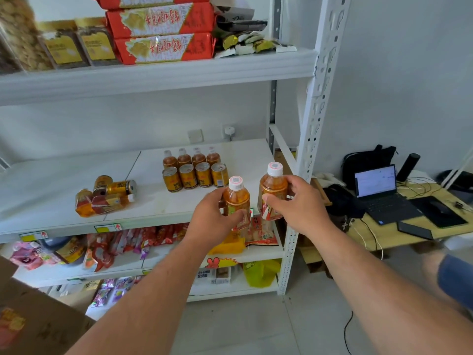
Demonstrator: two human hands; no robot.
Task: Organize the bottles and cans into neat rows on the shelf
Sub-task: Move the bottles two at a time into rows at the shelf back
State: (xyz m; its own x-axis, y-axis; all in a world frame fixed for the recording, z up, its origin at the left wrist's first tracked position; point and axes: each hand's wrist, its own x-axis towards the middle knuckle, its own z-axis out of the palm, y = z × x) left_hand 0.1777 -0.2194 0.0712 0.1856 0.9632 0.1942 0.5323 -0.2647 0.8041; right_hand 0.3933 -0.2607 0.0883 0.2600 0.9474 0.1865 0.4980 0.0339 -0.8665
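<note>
While my left hand (216,216) wraps one tea bottle (236,201) and my right hand (294,203) wraps another (272,192), both stand upright in the air just over the near right edge of the middle shelf (64,180). My fingers curl closed around each labelled waist, thumbs pressing the front. Full of liquid, they look fairly heavy for their size; the thin plastic would likely give if squeezed, and the film label may be slick, so mid-body is the sensible place to hold. Farther in, four cans (195,176) and four bottles (190,157) form rows; a toppled heap (105,196) lies left.
</note>
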